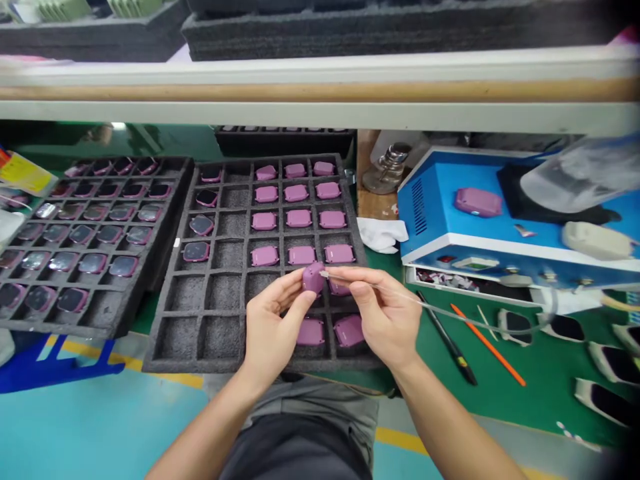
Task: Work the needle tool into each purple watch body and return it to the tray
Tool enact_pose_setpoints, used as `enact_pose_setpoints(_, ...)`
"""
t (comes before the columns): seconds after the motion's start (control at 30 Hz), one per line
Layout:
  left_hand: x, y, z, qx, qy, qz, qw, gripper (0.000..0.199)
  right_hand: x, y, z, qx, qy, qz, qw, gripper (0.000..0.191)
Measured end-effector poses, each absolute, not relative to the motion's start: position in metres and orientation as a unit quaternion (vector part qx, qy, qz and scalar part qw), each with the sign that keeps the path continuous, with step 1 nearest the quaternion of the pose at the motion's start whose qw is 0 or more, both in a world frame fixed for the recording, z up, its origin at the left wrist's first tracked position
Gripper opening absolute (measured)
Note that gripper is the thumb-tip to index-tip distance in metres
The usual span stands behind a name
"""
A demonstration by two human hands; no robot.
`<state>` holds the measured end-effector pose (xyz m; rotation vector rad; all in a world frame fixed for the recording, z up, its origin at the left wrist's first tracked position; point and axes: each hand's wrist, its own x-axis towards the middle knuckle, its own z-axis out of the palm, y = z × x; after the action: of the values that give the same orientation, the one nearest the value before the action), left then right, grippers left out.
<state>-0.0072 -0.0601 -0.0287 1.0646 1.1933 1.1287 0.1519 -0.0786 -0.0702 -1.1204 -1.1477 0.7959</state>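
Note:
My left hand [270, 327] is closed around a small purple watch case [313, 275], held tilted between thumb and fingers above a grey foam tray [200, 365]. My right hand [393, 323] pinches a thin clear tube [445, 309] near its end. A small pale tip [324, 274] at that end meets the side of the watch case; whether it is inside an opening is too small to tell. Below my hands, the tray's right columns hold similar purple cases [299, 255]. Its left column holds several dark-screened watches [195, 251]. My hands hide some compartments.
A second foam tray [135, 300] of dark-screened watches lies left. At right stands a blue machine [435, 200] with a purple case on top. A black pen [450, 343], an orange stick [487, 343] and pale watches [515, 327] lie nearby. A shelf edge [320, 113] crosses above.

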Motion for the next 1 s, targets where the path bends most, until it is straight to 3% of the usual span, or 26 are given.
enact_pose_setpoints(1.0,-0.0081,-0.0624,-0.0302,0.459,0.514,0.481,0.542,0.028,0.1496,-0.0769,-0.0675,-0.463,-0.472,0.376,0.65,0.015)
